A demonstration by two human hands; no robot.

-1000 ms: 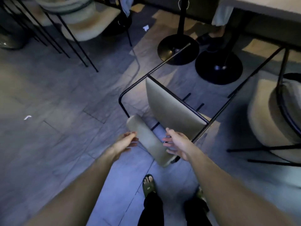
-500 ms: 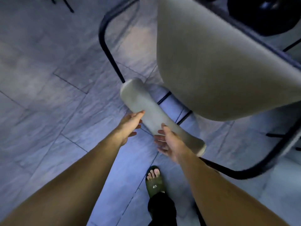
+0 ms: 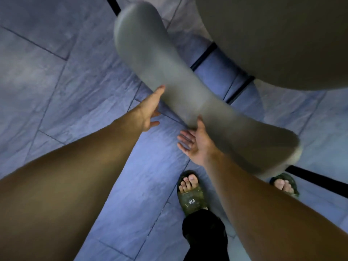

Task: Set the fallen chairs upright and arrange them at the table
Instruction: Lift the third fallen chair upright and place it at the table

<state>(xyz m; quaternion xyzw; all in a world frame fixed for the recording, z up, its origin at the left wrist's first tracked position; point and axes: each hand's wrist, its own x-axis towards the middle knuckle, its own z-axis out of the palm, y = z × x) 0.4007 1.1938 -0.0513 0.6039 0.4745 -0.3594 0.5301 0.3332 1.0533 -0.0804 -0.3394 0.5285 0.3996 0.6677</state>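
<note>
A fallen chair fills the upper part of the view. Its padded grey backrest [image 3: 169, 72] is blurred and runs diagonally from top centre to the lower right. The pale seat [image 3: 273, 34] looms at the top right, and black frame bars [image 3: 203, 55] show between the two. My left hand [image 3: 150, 112] is at the backrest's lower left edge, thumb against it, fingers loose below. My right hand [image 3: 195, 144] is a little further down that edge. Its thumb touches the padding and its fingers are spread, not wrapped around it.
Grey stone floor tiles [image 3: 56, 81] lie all around. My feet in dark green sandals stand close beneath the chair, the left sandal [image 3: 192, 194] in full view. The right sandal [image 3: 284, 183] is partly under the backrest's end, beside another black frame bar [image 3: 320, 178].
The view has dropped much closer to the chair, so backrest and seat loom larger; the tables and other chairs have left the frame. Both hands stay at the backrest.
</note>
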